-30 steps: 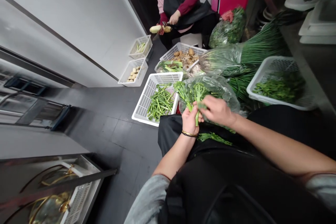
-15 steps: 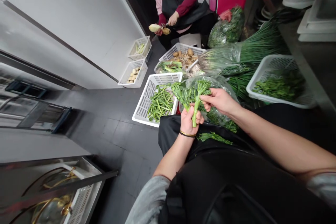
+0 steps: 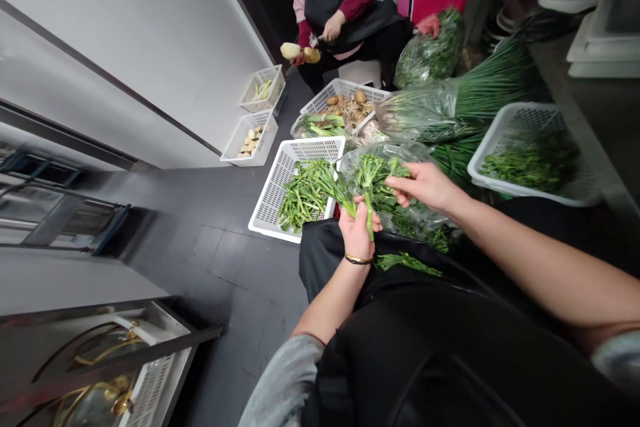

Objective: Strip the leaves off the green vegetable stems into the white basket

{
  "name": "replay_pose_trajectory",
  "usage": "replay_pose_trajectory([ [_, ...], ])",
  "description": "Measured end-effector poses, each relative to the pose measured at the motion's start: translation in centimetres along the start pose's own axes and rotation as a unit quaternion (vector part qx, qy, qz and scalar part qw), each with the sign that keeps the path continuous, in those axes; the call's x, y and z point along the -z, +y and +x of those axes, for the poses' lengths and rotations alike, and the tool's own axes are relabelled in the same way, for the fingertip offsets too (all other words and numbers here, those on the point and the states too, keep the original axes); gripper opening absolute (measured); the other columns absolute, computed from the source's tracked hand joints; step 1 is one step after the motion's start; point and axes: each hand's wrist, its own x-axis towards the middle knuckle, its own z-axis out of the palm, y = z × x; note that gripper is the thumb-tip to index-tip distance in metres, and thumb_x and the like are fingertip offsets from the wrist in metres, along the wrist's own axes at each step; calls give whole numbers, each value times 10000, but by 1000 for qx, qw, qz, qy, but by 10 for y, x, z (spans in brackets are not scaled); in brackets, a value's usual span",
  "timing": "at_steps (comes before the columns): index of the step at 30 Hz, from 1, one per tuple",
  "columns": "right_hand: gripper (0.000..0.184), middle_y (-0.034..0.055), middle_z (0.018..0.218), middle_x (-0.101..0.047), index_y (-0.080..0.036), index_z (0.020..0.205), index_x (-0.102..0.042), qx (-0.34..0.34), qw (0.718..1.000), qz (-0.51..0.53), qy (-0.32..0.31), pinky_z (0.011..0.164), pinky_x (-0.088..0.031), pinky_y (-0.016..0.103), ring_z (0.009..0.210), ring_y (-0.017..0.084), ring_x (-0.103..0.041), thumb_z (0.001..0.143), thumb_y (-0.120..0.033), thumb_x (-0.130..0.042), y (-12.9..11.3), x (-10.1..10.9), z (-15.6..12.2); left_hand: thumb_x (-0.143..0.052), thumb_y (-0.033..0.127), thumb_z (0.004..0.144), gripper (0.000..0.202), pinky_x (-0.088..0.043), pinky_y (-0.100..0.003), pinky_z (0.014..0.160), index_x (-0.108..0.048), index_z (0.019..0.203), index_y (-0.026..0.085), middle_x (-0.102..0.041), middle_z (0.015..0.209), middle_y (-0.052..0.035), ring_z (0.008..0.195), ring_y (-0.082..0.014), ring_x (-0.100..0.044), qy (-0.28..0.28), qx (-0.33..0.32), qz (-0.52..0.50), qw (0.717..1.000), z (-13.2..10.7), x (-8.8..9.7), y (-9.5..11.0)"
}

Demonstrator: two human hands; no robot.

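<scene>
My left hand (image 3: 357, 232) is closed around the stems of broccolini stalks (image 3: 369, 177), whose heads point up and away from me. My right hand (image 3: 425, 185) pinches a small green broccolini piece (image 3: 399, 169) just right of those heads. Beyond my hands, a plastic bag (image 3: 390, 203) holds more of the greens, partly hidden by my right hand. To the left, a white slotted basket (image 3: 265, 203) contains cut green stems (image 3: 303, 199). Loose leafy trimmings (image 3: 409, 263) lie on the black apron over my lap.
A co-worker (image 3: 335, 7) sits opposite, holding a pale peeled vegetable (image 3: 291, 51). Between us stands a basket (image 3: 320, 101) of potatoes and peelings. Long green onions (image 3: 500, 90) and a basket (image 3: 483, 177) of greens are at right. Two small baskets (image 3: 265, 140) stand by the wall.
My right hand has shifted slightly right, away from the stalk, with a small green piece in its fingers. The stalks in my left hand have tilted a little.
</scene>
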Motion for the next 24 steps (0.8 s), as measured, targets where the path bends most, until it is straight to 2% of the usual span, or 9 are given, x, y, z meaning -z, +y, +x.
replay_pose_trajectory([
  [3,428,-20,479,-511,-187,633,-482,-6,998,60,-9,401,-412,256,383,105,-463,670,-576,-656,2,-7,11,-668,454,748,393,-383,-183,429,-530,985,173,-570,535,36,404,-61,-476,-23,-21,44,999,-6,-1,-6],
  [6,365,-19,483,-482,-195,605,-447,124,986,-88,69,424,-373,239,428,103,-447,755,-494,-593,6,-18,8,-693,451,722,405,-368,-182,418,-523,971,181,-550,526,49,395,-60,-457,-26,9,28,999,-8,-4,-10],
  [9,278,24,578,-529,-189,623,-505,349,885,-307,38,507,-385,255,552,132,-497,804,-398,-526,6,-29,-8,-681,400,739,322,-324,-178,384,-498,899,189,-483,496,73,348,-49,-384,-4,129,-55,990,-4,-7,-7],
  [11,228,42,646,-561,-189,697,-557,432,822,-372,-15,558,-399,261,615,142,-524,840,-344,-470,5,-26,-18,-657,352,763,253,-301,-169,383,-485,820,176,-438,498,74,351,-37,-358,14,201,-104,974,4,-3,1],
  [14,236,44,639,-548,-207,690,-523,366,821,-428,92,558,-382,277,589,143,-506,873,-340,-457,15,20,-21,-621,331,798,223,-277,-156,396,-465,775,174,-403,512,72,366,-25,-332,37,201,-126,971,25,16,24],
  [17,403,24,474,-409,-234,564,-408,277,795,-458,287,488,-293,311,460,139,-430,841,-515,-490,46,115,-9,-617,338,796,207,-298,-169,417,-475,825,190,-441,519,72,377,-39,-344,91,95,-28,991,60,55,55],
  [20,594,-31,306,-150,-236,420,-288,383,783,-429,238,417,-262,303,310,98,-265,678,-654,-622,82,202,4,-637,255,754,173,-350,-194,467,-501,815,168,-480,530,63,433,-60,-411,183,14,158,970,98,99,85],
  [22,638,-59,282,-84,-233,397,-262,412,784,-410,218,378,-243,289,281,62,-135,555,-646,-723,93,221,7,-638,163,710,141,-346,-187,486,-504,752,150,-461,519,70,458,-51,-407,239,-22,228,944,115,116,99],
  [24,539,-69,289,-176,-246,439,-368,350,817,-405,214,360,-225,278,282,52,-127,515,-591,-775,89,199,8,-628,142,689,143,-317,-179,463,-489,722,153,-423,497,83,443,-43,-374,248,-35,242,938,117,115,104],
])
